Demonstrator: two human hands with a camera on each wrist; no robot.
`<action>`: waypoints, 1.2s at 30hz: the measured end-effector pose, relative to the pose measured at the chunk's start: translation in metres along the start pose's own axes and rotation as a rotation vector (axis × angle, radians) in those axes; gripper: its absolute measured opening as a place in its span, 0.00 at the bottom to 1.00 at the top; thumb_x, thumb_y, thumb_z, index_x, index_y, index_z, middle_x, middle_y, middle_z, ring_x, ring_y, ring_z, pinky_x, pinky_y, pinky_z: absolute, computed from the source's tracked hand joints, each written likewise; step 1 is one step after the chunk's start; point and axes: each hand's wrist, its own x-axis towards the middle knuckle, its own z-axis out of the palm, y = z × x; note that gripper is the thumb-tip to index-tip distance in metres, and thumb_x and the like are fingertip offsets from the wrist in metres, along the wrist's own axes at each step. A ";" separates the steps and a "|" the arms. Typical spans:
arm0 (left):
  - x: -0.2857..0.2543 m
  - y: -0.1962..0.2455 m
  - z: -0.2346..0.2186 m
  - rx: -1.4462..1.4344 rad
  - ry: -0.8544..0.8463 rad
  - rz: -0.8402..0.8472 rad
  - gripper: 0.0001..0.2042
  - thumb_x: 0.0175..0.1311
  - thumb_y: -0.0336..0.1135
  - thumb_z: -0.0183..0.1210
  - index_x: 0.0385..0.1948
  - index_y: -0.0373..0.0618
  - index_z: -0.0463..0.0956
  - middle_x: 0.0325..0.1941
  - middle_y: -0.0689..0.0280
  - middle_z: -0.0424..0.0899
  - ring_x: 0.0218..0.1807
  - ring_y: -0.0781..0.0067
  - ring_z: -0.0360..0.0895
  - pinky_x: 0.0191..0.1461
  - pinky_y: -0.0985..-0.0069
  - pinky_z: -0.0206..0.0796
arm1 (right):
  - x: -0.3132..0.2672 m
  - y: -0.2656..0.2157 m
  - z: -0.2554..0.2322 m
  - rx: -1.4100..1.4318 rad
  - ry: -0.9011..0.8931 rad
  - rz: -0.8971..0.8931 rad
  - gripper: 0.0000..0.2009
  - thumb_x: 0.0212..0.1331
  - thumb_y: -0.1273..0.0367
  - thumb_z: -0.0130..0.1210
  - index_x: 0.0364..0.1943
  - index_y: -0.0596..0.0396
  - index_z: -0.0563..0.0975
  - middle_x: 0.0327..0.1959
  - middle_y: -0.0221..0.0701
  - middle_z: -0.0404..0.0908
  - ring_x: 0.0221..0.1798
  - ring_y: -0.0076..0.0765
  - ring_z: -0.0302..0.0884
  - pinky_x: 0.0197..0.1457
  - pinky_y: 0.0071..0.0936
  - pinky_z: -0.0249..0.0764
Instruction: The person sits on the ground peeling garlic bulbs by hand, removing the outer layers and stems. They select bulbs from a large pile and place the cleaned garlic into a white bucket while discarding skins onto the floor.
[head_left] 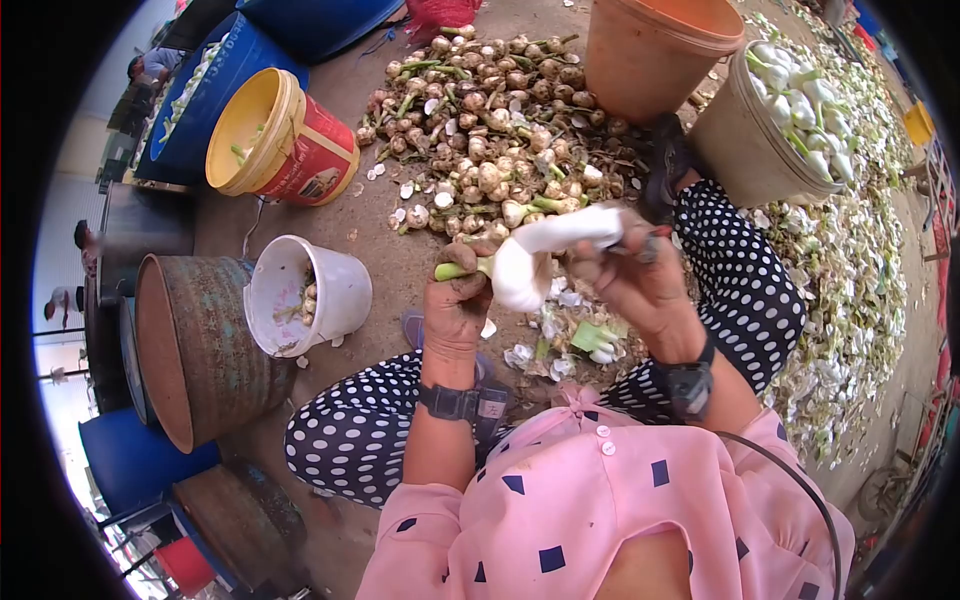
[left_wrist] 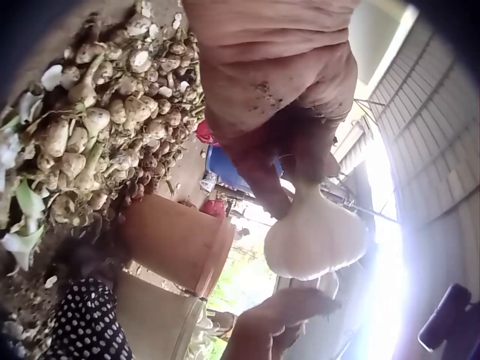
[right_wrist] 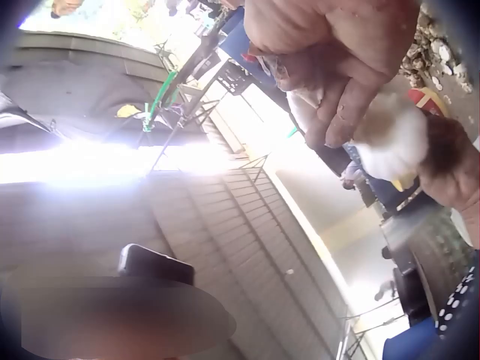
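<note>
My left hand [head_left: 460, 290] grips a white garlic bulb [head_left: 518, 277] by its green stem [head_left: 455, 270]. In the left wrist view the bulb [left_wrist: 319, 240] hangs below the curled fingers, its skin smooth and white. A broad white strip of garlic skin [head_left: 575, 230] stretches from the bulb to my right hand [head_left: 645, 280], which pinches its end. The right wrist view has the curled right fingers [right_wrist: 341, 112] over the white skin, close by the bulb [right_wrist: 394, 142]. A small dark and red thing [head_left: 660, 232] shows at the right fingers; its kind is unclear.
A heap of unpeeled garlic [head_left: 490, 130] lies ahead. Peeled bulbs fill a pale bucket [head_left: 740, 150] at the right, beside an orange bucket [head_left: 640, 70]. Left stand a white bucket [head_left: 345, 295], a yellow-and-red bucket [head_left: 325, 155] and a rusty drum [head_left: 225, 340]. Skins [head_left: 840, 330] cover the right floor.
</note>
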 end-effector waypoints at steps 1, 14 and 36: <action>0.002 0.000 -0.004 -0.071 -0.041 0.040 0.13 0.43 0.15 0.53 0.29 0.45 0.70 0.40 0.60 0.75 0.49 0.56 0.74 0.52 0.57 0.70 | 0.002 -0.008 0.000 0.096 -0.021 -0.039 0.19 0.52 0.68 0.59 0.45 0.63 0.69 0.42 0.46 0.76 0.43 0.45 0.79 0.45 0.35 0.79; 0.053 0.062 -0.106 -0.106 0.361 0.102 0.18 0.54 0.26 0.55 0.48 0.42 0.69 0.49 0.58 0.76 0.50 0.59 0.75 0.44 0.60 0.75 | 0.000 -0.038 -0.048 -2.040 -0.309 0.221 0.17 0.50 0.71 0.59 0.46 0.58 0.73 0.33 0.31 0.80 0.32 0.30 0.77 0.35 0.28 0.72; 0.082 0.009 -0.010 -0.090 0.317 -0.083 0.11 0.52 0.22 0.58 0.38 0.43 0.73 0.43 0.61 0.79 0.48 0.65 0.76 0.52 0.66 0.72 | 0.091 -0.001 0.010 -1.761 0.014 -0.805 0.06 0.38 0.79 0.55 0.23 0.53 0.74 0.20 0.34 0.72 0.25 0.43 0.73 0.27 0.34 0.69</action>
